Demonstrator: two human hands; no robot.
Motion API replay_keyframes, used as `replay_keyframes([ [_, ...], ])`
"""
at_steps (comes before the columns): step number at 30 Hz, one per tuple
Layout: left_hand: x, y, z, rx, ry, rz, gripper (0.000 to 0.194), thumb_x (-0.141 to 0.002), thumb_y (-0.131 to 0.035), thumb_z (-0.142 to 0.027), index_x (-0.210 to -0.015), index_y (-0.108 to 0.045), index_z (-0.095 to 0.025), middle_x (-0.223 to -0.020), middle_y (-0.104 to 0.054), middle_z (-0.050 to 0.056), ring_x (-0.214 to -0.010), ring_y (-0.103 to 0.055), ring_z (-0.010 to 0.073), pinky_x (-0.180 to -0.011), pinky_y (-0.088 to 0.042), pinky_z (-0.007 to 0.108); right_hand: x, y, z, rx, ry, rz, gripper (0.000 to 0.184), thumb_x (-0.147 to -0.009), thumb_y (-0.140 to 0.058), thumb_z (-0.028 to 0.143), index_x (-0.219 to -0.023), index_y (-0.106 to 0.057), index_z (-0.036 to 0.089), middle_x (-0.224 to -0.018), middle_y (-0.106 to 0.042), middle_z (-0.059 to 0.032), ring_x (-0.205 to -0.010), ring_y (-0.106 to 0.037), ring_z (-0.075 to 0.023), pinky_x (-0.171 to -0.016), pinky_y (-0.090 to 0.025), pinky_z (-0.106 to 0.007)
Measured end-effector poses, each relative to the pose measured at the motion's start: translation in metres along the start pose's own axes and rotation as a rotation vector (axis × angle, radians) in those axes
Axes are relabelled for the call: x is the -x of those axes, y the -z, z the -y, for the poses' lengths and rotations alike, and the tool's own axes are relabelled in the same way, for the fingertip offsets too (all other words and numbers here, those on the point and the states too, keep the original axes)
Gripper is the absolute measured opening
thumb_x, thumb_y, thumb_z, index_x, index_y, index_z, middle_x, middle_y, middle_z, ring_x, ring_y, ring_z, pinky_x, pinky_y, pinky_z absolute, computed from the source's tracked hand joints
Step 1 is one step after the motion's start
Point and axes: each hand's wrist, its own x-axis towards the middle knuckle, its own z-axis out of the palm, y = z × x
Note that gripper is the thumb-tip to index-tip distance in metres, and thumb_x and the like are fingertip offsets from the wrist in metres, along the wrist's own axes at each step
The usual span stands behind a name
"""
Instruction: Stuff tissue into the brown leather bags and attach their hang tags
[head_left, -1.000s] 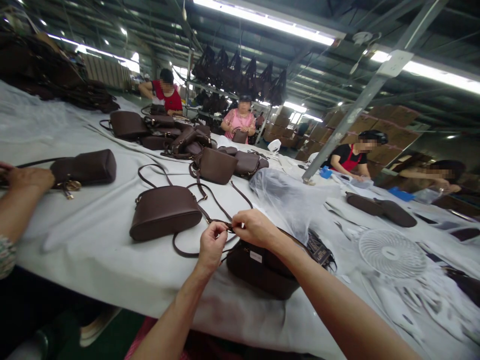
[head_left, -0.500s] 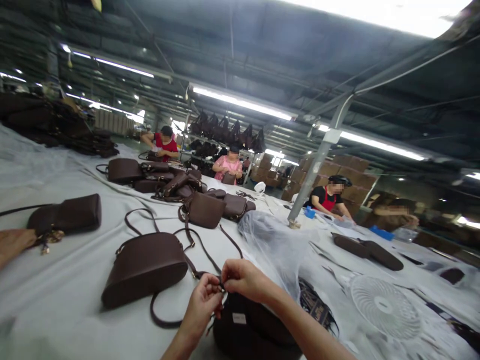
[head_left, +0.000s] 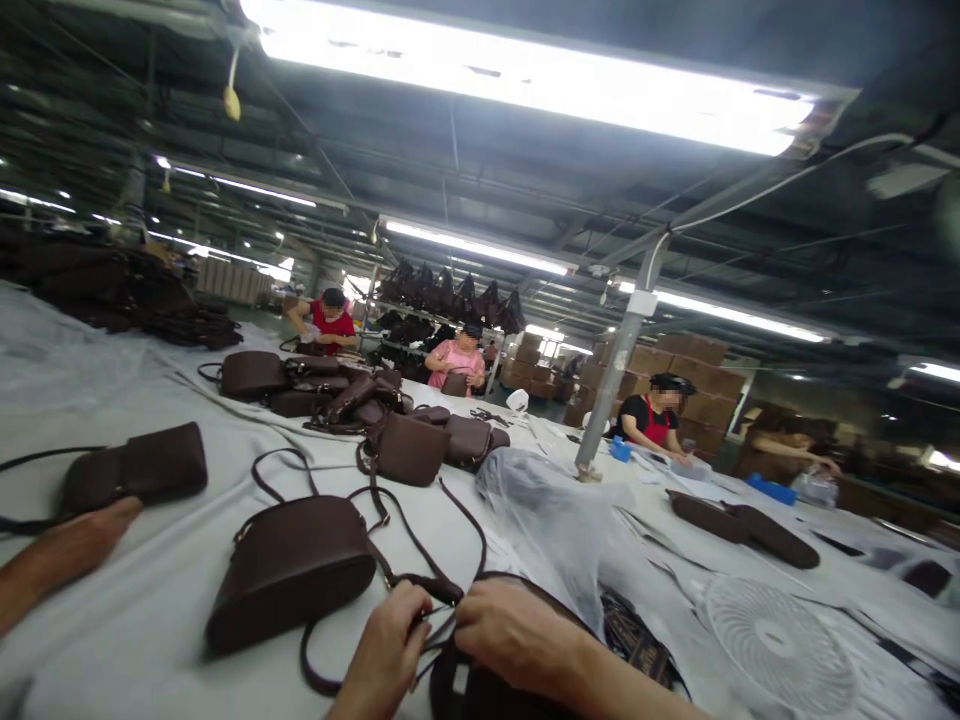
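Two bare hands (head_left: pixel 442 640) pinching a dark strap (head_left: pixel 435 588), brown bags (head_left: pixel 296 565) on white-covered table (head_left: pixel 172 570), fan (head_left: pixel 776 640) at right

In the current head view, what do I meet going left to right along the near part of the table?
Co-worker's hand, brown bag, left hand, right hand, lettered dark strap, white fan.

Overhead tube lights (head_left: pixel 525 75), nearest one blown out with glare above the hands (head_left: pixel 450 640). Table (head_left: pixel 150 600) below them evenly lit, soft shadows. Wide-angle stretch toward edges. Far background dim, soft; slight motion blur near the hands, probably.
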Motion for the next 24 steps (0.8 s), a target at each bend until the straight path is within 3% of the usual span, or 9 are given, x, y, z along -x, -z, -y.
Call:
replay_keyframes([
  [3,0.0,0.006,-0.007,0.036,0.037,0.002,0.014,-0.079,-0.048,-0.015,-0.068,-0.055,-0.018,-0.075,-0.058,0.004,-0.074,-0.053,0.0192,-0.07,-0.038,0.03,0.0,0.005,0.008,-0.359,-0.158,-0.154,0.005,-0.083,-0.065,0.022,-0.081,-0.068,0.019,-0.101,-0.067,-0.0032,-0.091,-0.059,-0.0163,-0.08,-0.043,-0.025],
  [5,-0.003,0.01,-0.009,0.182,0.123,0.016,0.013,-0.079,-0.052,-0.019,-0.066,-0.054,-0.019,-0.07,-0.056,0.002,-0.069,-0.051,0.0172,-0.067,-0.036,0.029,-0.002,0.009,0.011,-0.679,-0.28,-0.233,0.012,-0.085,-0.062,0.026,-0.091,-0.07,0.019,-0.095,-0.068,-0.0016,-0.085,-0.059,-0.0155,-0.078,-0.043,-0.026],
  [8,-0.007,0.009,-0.009,0.696,0.302,0.004,0.019,-0.08,-0.06,-0.031,-0.068,-0.054,-0.017,-0.061,-0.054,-0.001,-0.062,-0.049,0.0127,-0.064,-0.038,0.025,-0.013,0.012,0.01,-1.069,-0.428,-0.275,0.022,-0.086,-0.056,0.034,-0.086,-0.07,0.017,-0.068,-0.061,0.0032,-0.065,-0.054,-0.0128,-0.066,-0.041,-0.025],
  [12,-0.006,0.0,-0.006,1.34,0.496,-0.011,0.032,-0.072,-0.077,-0.037,-0.072,-0.054,-0.016,-0.062,-0.056,-0.003,-0.066,-0.056,0.0106,-0.071,-0.047,0.024,-0.029,0.009,0.009,-1.326,-0.493,-0.497,0.02,-0.078,-0.061,0.037,-0.082,-0.063,0.017,-0.073,-0.062,0.0023,-0.07,-0.056,-0.0146,-0.071,-0.045,-0.028],
  [14,-0.006,-0.003,-0.003,1.521,0.577,-0.071,0.032,-0.071,-0.08,-0.031,-0.073,-0.052,-0.016,-0.056,-0.051,-0.006,-0.061,-0.057,0.0095,-0.067,-0.051,0.023,-0.035,0.009,0.008,-1.331,-0.541,-0.595,0.021,-0.075,-0.064,0.038,-0.083,-0.059,0.018,-0.075,-0.061,0.0018,-0.072,-0.057,-0.0155,-0.072,-0.046,-0.029],
  [16,-0.007,-0.004,0.002,1.621,0.609,-0.184,0.028,-0.073,-0.078,-0.022,-0.073,-0.05,-0.016,-0.054,-0.05,-0.008,-0.054,-0.055,0.0075,-0.063,-0.052,0.022,-0.038,0.009,0.008,-1.345,-0.564,-0.609,0.025,-0.079,-0.06,0.042,-0.084,-0.058,0.018,-0.075,-0.061,0.0006,-0.073,-0.057,-0.0162,-0.072,-0.047,-0.03],
  [19,-0.009,-0.002,0.008,1.67,0.604,-0.316,0.015,-0.079,-0.069,-0.013,-0.082,-0.055,-0.016,-0.068,-0.064,-0.003,-0.049,-0.053,0.0046,-0.06,-0.054,0.022,-0.041,0.01,0.007,-1.356,-0.547,-0.563,0.03,-0.087,-0.049,0.047,-0.088,-0.057,0.018,-0.074,-0.059,-0.0002,-0.068,-0.056,-0.0157,-0.066,-0.047,-0.029],
  [22,-0.009,0.001,0.01,1.684,0.566,-0.321,0.019,-0.082,-0.061,-0.008,-0.099,-0.057,-0.015,-0.091,-0.072,0.006,-0.048,-0.054,0.0034,-0.059,-0.054,0.02,-0.045,0.011,0.005,-0.996,-0.514,-0.527,0.018,-0.09,-0.046,0.034,-0.089,-0.056,0.019,-0.073,-0.058,0.0011,-0.067,-0.054,-0.0145,-0.064,-0.043,-0.025],
  [24,-0.008,0.001,0.009,1.692,0.534,-0.298,0.029,-0.082,-0.058,-0.006,-0.108,-0.057,-0.016,-0.094,-0.072,0.006,-0.05,-0.058,0.0047,-0.058,-0.054,0.02,-0.05,0.013,0.005,-0.635,-0.475,-0.385,0.012,-0.091,-0.045,0.023,-0.09,-0.056,0.02,-0.08,-0.061,-0.0008,-0.073,-0.056,-0.0152,-0.067,-0.041,-0.025],
])
